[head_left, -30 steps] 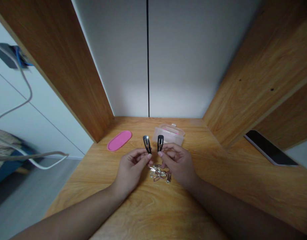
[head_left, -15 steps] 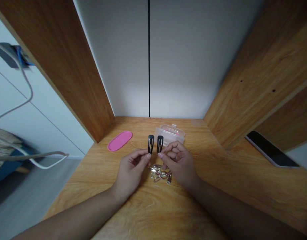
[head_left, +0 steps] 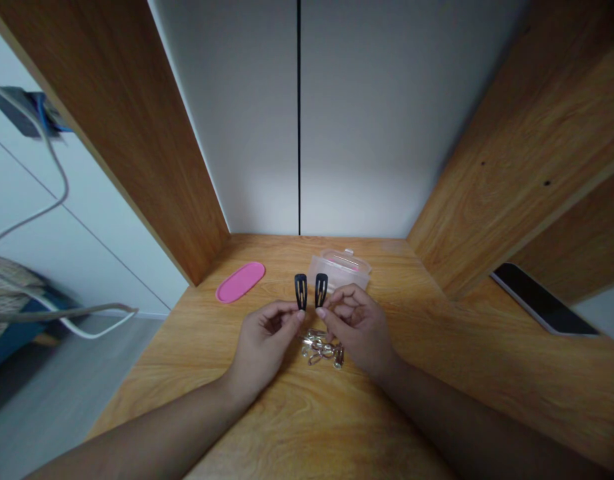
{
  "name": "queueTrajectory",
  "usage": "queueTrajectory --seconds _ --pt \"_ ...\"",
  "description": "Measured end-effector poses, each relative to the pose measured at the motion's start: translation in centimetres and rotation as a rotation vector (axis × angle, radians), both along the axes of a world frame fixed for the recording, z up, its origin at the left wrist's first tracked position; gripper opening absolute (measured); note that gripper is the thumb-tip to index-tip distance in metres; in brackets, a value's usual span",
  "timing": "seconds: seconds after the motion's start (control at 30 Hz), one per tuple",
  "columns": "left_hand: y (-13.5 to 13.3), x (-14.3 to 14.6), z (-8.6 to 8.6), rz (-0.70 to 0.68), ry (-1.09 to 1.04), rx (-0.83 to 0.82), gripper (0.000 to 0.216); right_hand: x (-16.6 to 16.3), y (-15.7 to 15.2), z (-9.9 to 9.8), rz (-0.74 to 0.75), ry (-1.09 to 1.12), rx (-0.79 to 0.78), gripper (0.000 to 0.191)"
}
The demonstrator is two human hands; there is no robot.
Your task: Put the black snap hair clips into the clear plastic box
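Two black snap hair clips stand upright side by side, a small gap between them. My left hand (head_left: 263,340) pinches the left black hair clip (head_left: 301,291) by its lower end. Between the thumb and fingers of my right hand (head_left: 359,330) is the right black hair clip (head_left: 321,289). Below the hands, a small pile of shiny metallic clips (head_left: 323,348) lies on the wooden tabletop (head_left: 307,427); my right fingers partly cover it. Behind the right clip sits a translucent plastic case (head_left: 339,267) with its lid raised, something pink showing at it.
A pink oval tray (head_left: 240,282) lies at the left of the tabletop. A dark-screened phone (head_left: 541,298) rests at the far right. Wooden side panels (head_left: 121,133) and a pale back wall (head_left: 367,120) enclose the surface. A white cable (head_left: 61,180) hangs at the left.
The two hair clips have tilted slightly and sit a touch lower, the gap between them a little wider. Both hands keep their pinch; everything else is as before.
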State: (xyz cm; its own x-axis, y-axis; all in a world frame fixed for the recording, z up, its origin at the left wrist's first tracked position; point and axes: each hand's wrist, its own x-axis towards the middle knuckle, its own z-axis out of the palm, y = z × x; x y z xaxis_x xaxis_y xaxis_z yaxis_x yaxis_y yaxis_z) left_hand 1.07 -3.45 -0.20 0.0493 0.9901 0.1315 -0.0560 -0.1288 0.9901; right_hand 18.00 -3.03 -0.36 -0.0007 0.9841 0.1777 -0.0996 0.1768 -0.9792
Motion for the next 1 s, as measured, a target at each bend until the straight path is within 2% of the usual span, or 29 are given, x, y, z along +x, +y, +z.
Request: queueTrajectory --seconds 0.17,0.33,0.53,1.0 --pt "-0.03 -0.23 -0.09 0.0 0.051 -0.004 0.02 0.07 0.04 -0.28 0.01 -0.014 0.015 0.032" --pt "-0.13 -0.38 0.35 -0.05 0.132 0.078 0.018 0.31 0.15 -0.86 0.021 -0.101 0.03 0.02" --pt "-0.43 -0.56 0.62 -0.094 0.231 0.169 0.017 0.35 0.11 -0.97 0.04 -0.082 0.037 0.019" --pt "-0.39 -0.65 0.58 -0.089 0.238 0.238 0.017 0.25 0.15 -0.42 0.091 -0.053 0.06 0.013"
